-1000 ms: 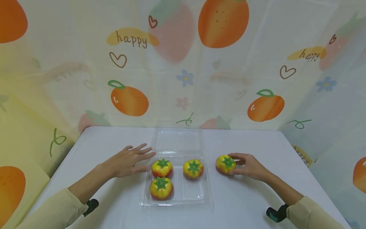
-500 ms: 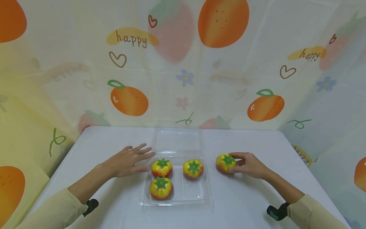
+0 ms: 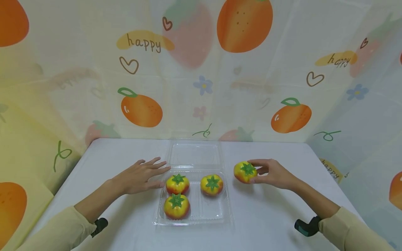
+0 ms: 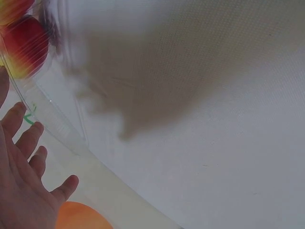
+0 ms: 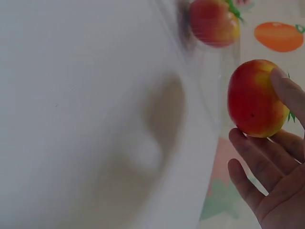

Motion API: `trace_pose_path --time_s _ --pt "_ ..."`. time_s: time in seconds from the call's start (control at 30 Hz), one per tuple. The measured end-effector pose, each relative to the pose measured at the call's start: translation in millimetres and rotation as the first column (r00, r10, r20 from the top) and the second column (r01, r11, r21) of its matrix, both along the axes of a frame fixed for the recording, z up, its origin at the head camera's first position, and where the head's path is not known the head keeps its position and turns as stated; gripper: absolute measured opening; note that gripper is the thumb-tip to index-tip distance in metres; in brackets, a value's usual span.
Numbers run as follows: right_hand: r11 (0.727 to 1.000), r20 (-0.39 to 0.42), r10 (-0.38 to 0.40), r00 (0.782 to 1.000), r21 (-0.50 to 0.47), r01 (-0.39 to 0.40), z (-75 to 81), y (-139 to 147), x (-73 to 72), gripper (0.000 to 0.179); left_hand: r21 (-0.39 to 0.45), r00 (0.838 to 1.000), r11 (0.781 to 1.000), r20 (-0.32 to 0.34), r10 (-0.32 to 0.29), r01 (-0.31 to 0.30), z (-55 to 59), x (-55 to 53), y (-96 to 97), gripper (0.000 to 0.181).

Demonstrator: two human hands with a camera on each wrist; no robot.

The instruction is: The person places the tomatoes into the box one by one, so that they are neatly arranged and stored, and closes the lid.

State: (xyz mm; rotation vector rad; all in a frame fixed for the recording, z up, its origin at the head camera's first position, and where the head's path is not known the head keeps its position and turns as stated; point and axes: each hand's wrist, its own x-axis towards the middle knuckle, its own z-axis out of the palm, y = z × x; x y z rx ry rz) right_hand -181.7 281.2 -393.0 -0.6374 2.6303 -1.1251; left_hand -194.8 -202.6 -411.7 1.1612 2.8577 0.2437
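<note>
My right hand [image 3: 273, 174] pinches a yellow-and-red toy tomato [image 3: 243, 172] between thumb and fingers. It hangs a little above the table, right of a clear plastic clamshell box [image 3: 216, 220]; the right wrist view shows its red underside. Inside the box, one toy tomato [image 3: 177, 183] lies at the back left, another toy tomato [image 3: 177, 206] at the front left, and a third toy tomato [image 3: 211, 184] at the back right. My left hand [image 3: 141, 176] has its fingers spread at the box's left edge; whether it presses on the rim cannot be told.
The box's clear lid [image 3: 195, 155] lies folded back behind it. A white-covered table [image 3: 267, 223] bears everything, its far edge meeting a fruit-patterned cloth backdrop [image 3: 176, 87]. More cloth hangs at both sides.
My right hand has lifted the toy tomato off the table and brought it slightly back and left. The left hand and the box have stayed in place.
</note>
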Motion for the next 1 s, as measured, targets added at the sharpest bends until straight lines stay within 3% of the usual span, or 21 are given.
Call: trace_pose_path --time_s 0.17,0.57,1.0 --pt "1.0 0.018 0.026 1.0 -0.006 -0.026 7.3 -15 5.9 0.063 0.001 1.0 1.0 -0.004 -0.006 0.006 0.2 0.3 0.2 0.059" --pt "0.982 0.047 0.184 0.982 -0.043 -0.182 13.6 -52 23.4 0.06 -0.001 1.0 1.0 0.001 -0.002 0.002 3.0 1.6 -0.2 0.059" --pt "0.957 0.048 0.288 0.956 0.03 -0.29 8.0 -78 35.0 0.062 -0.002 1.0 1.0 0.024 0.009 -0.009 3.6 1.6 0.3 0.059"
